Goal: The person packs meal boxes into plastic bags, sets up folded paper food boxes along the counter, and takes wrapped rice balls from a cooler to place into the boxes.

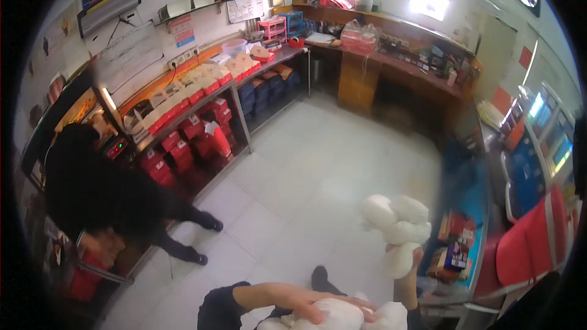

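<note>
Several round white bundles [336,315] lie against the body at the bottom edge, with my left hand [315,304] spread over them, its fingers wrapped on their top. What they are made of is too blurred to tell. My right hand [417,259] is farther right, closed around the lowest of several more white bundles [403,230], which hang together in a cluster above the floor. Most of that hand is hidden behind the bundle.
A person in black [104,189] bends at a lit cabinet on the left. Red boxes [183,146] fill the shelf beneath the left counter [290,54]. At the right are a blue shelf [480,208] and a red bag [532,244]. Tiled floor [306,165] lies between.
</note>
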